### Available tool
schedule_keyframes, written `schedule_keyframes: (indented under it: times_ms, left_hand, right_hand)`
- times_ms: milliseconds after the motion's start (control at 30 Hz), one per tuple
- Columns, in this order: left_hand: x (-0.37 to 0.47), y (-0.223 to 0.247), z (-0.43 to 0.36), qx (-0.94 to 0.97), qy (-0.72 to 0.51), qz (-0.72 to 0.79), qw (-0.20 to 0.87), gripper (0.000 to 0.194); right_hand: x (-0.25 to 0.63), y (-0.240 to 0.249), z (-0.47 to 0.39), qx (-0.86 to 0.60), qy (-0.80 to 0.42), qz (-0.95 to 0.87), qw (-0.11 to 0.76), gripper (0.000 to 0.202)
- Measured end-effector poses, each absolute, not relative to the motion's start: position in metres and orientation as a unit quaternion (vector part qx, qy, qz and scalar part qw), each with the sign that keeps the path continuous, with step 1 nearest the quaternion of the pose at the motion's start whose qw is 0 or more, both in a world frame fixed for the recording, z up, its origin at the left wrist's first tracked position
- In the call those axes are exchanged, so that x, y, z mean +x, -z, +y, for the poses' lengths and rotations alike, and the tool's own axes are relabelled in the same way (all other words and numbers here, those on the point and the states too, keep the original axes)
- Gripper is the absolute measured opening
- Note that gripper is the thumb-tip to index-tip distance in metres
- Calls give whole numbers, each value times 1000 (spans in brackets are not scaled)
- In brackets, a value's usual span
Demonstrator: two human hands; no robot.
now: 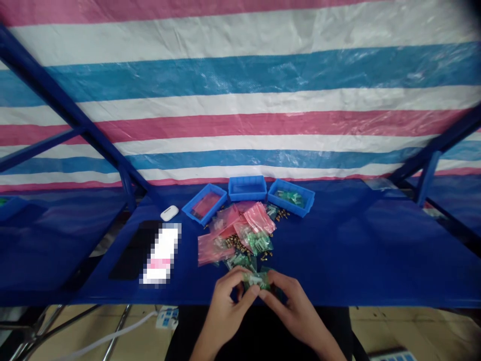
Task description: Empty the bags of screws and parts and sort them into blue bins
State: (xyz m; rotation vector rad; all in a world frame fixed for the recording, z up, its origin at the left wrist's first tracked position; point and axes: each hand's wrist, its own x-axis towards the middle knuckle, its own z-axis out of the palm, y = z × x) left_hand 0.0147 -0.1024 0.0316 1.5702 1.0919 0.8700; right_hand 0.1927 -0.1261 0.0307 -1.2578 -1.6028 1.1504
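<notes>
Both of my hands meet at the front edge of the blue table, pinching a small clear green plastic bag point(257, 281) between them. My left hand point(231, 298) grips its left side, thumb on top. From the other side my right hand point(287, 301) holds it the same way, the thumbs nearly touching. Pale pieces show inside the bag; their kind is too small to tell. Just beyond lie another greenish bag point(240, 260), a green bag of pale pieces point(259, 242), pink plastic bags point(214, 249) and loose brass-coloured screws point(236, 243).
Three blue trays stand at the back: a left tray point(184, 208) with a pink bag, a middle tray point(247, 196), and a right tray point(310, 203) with green bags. A white case point(169, 213) and a dark flat object point(137, 250) lie left. Blue frame posts point(86, 125) flank the table.
</notes>
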Motion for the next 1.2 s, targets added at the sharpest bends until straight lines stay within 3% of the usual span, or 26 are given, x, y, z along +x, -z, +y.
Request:
schedule_keyframes:
  times_ms: [133,267,500,800,967,1100,1200]
  left_hand:
    - [14,-27,-105,610,-374,447,537,21]
    - [13,-28,-106,590,-389,434,559,34]
    - [10,-28,-111,603,-354,469,539,25]
    - [-2,-20,-97,588,-367,522,496,26]
    - [-3,-12,-100,550,-387,530,517,27]
    - [4,-8,-106,527,-388,523,546,28]
    - [9,-8,-110,526,-383,518,555,29]
  right_hand:
    - [200,-39,-96,-524,-482,-535,455,33]
    - [226,-47,-26,-597,-363,-447,558,45]
    - [249,-20,-2,-656,-347,-460,488,53]
    - [253,-6,-73,-660,-225,-624,354,36]
    - [242,2,-115,-608,-176,-738,235,60]
    - [229,8,-128,-643,-166,-712,229,36]
    - [230,6,-126,-663,-227,-668,249,20]
